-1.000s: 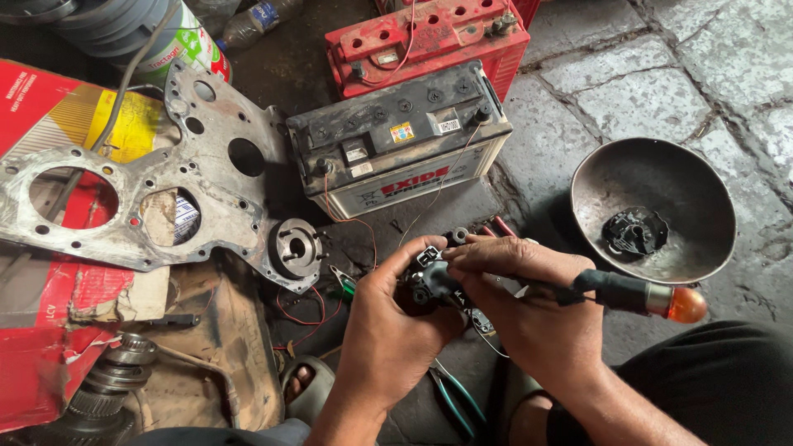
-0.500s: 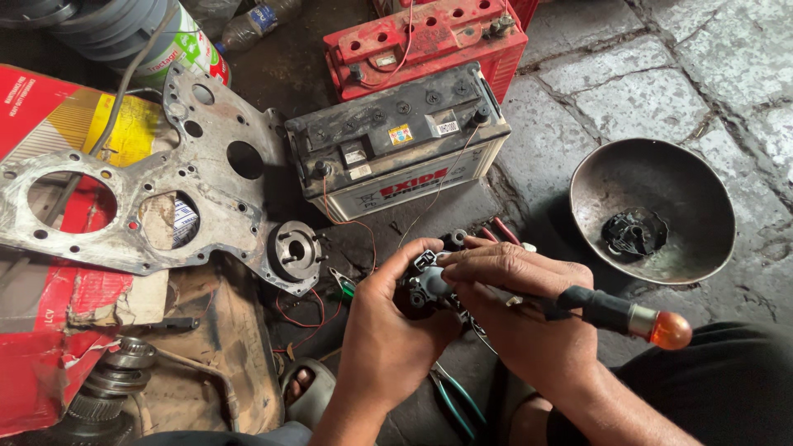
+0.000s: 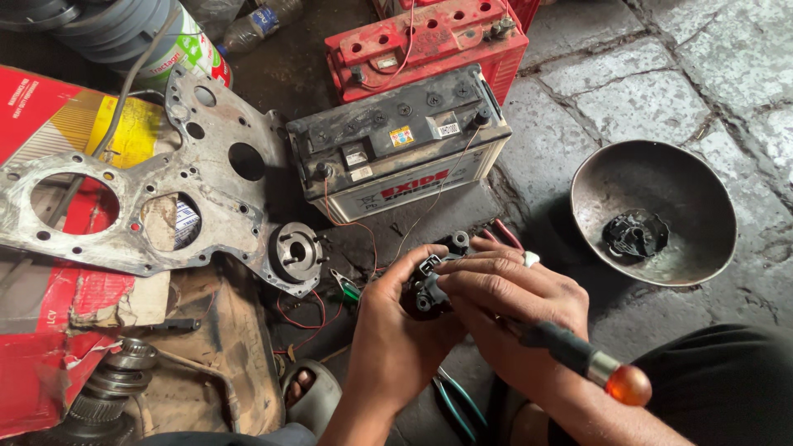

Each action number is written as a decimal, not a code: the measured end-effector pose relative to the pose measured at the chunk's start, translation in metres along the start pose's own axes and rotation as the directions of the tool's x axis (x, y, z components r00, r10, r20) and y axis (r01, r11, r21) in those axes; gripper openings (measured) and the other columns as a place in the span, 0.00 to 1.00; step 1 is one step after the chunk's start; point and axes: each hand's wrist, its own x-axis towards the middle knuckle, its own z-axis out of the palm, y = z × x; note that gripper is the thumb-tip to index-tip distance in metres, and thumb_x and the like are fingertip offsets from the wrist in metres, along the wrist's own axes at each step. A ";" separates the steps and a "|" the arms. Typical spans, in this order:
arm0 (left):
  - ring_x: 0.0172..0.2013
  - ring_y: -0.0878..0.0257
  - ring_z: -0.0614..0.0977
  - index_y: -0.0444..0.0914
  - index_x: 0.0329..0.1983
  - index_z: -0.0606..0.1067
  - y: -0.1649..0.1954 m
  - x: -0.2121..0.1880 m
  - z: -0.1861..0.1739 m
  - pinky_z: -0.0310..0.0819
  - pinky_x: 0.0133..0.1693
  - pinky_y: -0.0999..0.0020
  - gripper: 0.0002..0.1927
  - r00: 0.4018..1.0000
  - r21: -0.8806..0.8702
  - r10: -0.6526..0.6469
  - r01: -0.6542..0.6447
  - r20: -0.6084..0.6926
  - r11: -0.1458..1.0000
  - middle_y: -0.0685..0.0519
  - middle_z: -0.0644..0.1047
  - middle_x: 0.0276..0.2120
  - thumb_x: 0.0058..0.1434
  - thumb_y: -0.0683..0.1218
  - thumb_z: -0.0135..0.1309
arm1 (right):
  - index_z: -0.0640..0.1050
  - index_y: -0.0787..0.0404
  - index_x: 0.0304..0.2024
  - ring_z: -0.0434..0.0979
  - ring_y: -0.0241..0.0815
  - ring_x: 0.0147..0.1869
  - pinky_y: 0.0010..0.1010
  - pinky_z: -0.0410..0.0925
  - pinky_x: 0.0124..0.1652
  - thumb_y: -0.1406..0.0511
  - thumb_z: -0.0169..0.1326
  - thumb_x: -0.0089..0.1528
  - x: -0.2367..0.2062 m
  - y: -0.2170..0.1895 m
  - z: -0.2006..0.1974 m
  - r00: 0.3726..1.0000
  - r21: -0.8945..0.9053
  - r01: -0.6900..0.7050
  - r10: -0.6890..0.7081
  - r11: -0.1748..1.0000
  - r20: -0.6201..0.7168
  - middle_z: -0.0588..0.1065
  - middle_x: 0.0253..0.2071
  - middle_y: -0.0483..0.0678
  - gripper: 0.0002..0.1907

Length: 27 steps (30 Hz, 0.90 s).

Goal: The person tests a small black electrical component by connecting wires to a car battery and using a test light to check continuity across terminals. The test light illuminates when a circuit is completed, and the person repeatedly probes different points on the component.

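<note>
My left hand grips a small black electrical part with a plug socket on top. My right hand holds a screwdriver with a black shaft grip and an orange end knob, its tip hidden against the part. Thin red wires run from the part's area up to a black-topped white car battery just beyond my hands.
A red battery stands behind the white one. A grey metal engine plate lies on red cardboard at left, with a round flange beside it. A metal bowl holding a black part sits right. Pliers lie under my wrists.
My right hand has tilted the screwdriver, so its orange knob has dropped lower and toward me. Both hands stay on the black part.
</note>
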 end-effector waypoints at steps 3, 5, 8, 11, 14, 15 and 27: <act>0.36 0.69 0.85 0.29 0.58 0.73 -0.001 0.001 0.003 0.83 0.36 0.72 0.28 0.999 -0.106 -0.044 0.046 0.016 0.993 0.50 0.83 0.39 0.50 0.31 0.62 | 0.81 0.63 0.38 0.87 0.41 0.48 0.32 0.77 0.52 0.76 0.63 0.56 -0.001 -0.002 -0.003 0.993 0.133 -0.115 0.118 0.984 -0.020 0.83 0.41 0.49 0.09; 0.35 0.69 0.84 0.30 0.57 0.74 -0.001 0.001 0.004 0.82 0.35 0.73 0.29 0.998 -0.067 -0.060 0.061 0.017 0.996 0.50 0.83 0.38 0.49 0.31 0.61 | 0.81 0.64 0.38 0.87 0.42 0.48 0.31 0.77 0.51 0.77 0.62 0.57 -0.002 -0.003 -0.006 0.983 0.238 -0.167 0.180 0.957 -0.032 0.83 0.41 0.50 0.08; 0.33 0.69 0.84 0.33 0.58 0.74 -0.001 0.001 0.002 0.80 0.33 0.73 0.31 0.993 0.008 -0.115 0.115 -0.013 0.993 0.50 0.84 0.37 0.47 0.31 0.60 | 0.80 0.66 0.38 0.86 0.44 0.51 0.34 0.76 0.57 0.78 0.61 0.57 -0.001 -0.002 -0.006 0.983 0.305 -0.162 0.179 0.939 -0.031 0.82 0.40 0.51 0.09; 0.35 0.70 0.84 0.32 0.56 0.75 -0.001 0.002 0.001 0.81 0.35 0.74 0.29 0.999 0.024 -0.031 0.031 -0.015 0.999 0.52 0.84 0.38 0.47 0.31 0.62 | 0.80 0.65 0.38 0.86 0.43 0.51 0.35 0.75 0.59 0.78 0.62 0.56 0.000 0.000 -0.007 0.992 0.232 -0.121 0.125 0.965 0.000 0.83 0.40 0.50 0.09; 0.38 0.70 0.84 0.30 0.55 0.75 -0.001 0.002 0.001 0.82 0.38 0.74 0.27 1.000 -0.055 0.023 -0.023 0.004 0.998 0.53 0.83 0.40 0.49 0.31 0.63 | 0.81 0.65 0.38 0.86 0.43 0.50 0.36 0.75 0.60 0.78 0.62 0.56 0.000 0.000 -0.006 0.992 0.251 -0.122 0.122 0.960 0.015 0.83 0.40 0.50 0.09; 0.39 0.70 0.84 0.30 0.55 0.75 -0.001 0.002 0.002 0.83 0.39 0.74 0.27 1.000 -0.093 0.024 -0.023 0.014 0.995 0.53 0.83 0.41 0.49 0.31 0.63 | 0.81 0.65 0.38 0.87 0.43 0.49 0.36 0.75 0.61 0.78 0.62 0.56 0.000 0.000 -0.005 0.993 0.263 -0.119 0.121 0.957 0.010 0.83 0.40 0.50 0.09; 0.39 0.70 0.85 0.31 0.53 0.76 0.005 0.001 0.002 0.84 0.40 0.73 0.25 0.998 0.075 0.061 -0.060 -0.011 0.995 0.51 0.84 0.40 0.50 0.33 0.65 | 0.81 0.64 0.37 0.87 0.40 0.47 0.38 0.75 0.64 0.78 0.62 0.57 0.001 0.002 -0.004 0.990 0.274 -0.144 0.138 0.951 0.042 0.83 0.39 0.48 0.08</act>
